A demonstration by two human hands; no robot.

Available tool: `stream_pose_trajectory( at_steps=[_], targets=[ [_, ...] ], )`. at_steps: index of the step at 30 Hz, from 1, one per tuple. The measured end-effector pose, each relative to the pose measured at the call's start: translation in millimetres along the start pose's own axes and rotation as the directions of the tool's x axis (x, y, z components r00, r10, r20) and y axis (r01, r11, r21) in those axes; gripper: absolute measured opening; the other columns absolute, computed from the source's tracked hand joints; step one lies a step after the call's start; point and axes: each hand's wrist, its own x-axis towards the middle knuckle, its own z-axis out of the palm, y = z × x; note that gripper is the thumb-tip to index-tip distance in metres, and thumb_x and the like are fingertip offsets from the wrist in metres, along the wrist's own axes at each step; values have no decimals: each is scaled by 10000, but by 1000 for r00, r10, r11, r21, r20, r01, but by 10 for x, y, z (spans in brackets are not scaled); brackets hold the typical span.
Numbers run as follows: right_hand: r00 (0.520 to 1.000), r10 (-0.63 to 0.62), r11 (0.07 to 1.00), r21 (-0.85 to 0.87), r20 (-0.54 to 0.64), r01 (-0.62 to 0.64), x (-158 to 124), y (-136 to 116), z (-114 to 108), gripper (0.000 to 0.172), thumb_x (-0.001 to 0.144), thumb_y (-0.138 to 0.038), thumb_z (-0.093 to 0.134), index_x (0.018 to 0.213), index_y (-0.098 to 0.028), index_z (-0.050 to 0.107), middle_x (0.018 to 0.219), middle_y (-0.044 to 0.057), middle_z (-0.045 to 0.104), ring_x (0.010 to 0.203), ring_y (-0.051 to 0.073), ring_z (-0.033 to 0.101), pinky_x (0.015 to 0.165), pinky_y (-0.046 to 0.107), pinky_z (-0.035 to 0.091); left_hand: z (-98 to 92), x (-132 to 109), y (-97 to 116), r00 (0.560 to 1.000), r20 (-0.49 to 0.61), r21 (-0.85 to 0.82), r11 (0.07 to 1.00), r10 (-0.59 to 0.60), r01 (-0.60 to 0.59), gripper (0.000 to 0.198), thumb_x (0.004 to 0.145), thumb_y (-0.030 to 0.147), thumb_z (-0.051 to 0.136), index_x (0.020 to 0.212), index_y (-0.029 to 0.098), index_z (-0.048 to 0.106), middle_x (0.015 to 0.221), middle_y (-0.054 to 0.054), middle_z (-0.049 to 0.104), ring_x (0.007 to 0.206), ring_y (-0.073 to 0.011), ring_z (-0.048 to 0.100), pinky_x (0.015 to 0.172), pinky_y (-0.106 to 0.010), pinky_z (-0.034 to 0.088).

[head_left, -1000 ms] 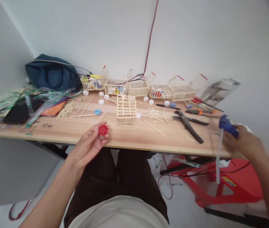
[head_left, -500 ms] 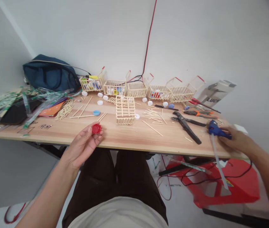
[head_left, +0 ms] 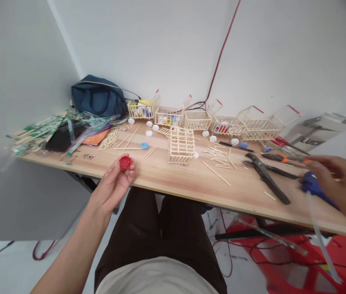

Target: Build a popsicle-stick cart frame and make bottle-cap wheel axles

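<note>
My left hand pinches a red bottle cap at the near edge of the wooden table. My right hand hovers at the far right over a blue glue gun, whose clear glue stick hangs past the table edge. The hand is blurred and its fingers look spread above the gun. A small cage of wooden sticks stands in the middle of the table.
A row of little stick carts lines the wall. Loose sticks, white and blue caps, black pliers, orange-handled cutters, a dark blue bag and green wrappers lie around. A red stool stands below.
The view has swung, so everything sits further right. My right hand has loosened from round the glue gun and now hovers above it. The left hand keeps the red cap.
</note>
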Motion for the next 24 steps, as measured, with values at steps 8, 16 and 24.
stream_pose_trajectory(
  at_steps=[8,16,24],
  targets=[
    [750,-620,680,634,231,368,-284,-2482,-220,232,988,-234,436,1043,-196,659,965,61,699,903,192,662,783,312,501,-161,-98,232,985,-110,-61,989,130,-138,159,852,203,676,971,97,673,898,-71,673,731,-112,630,622,-188,568],
    [629,-732,606,672,262,425,-125,-3196,-62,206,976,-186,482,1070,-172,665,1049,91,664,985,202,625,829,321,492,-330,-171,305,982,-139,-59,989,127,-136,169,801,202,736,939,117,686,890,-59,671,752,-102,625,662,-180,562],
    [618,-737,656,508,272,558,327,-4178,535,254,905,-34,462,966,-56,708,1027,220,668,1038,316,553,828,412,431,-368,-183,245,986,-131,-56,992,103,-112,216,781,198,756,974,121,695,907,-66,680,765,-108,629,674,-185,566]
  ],
)
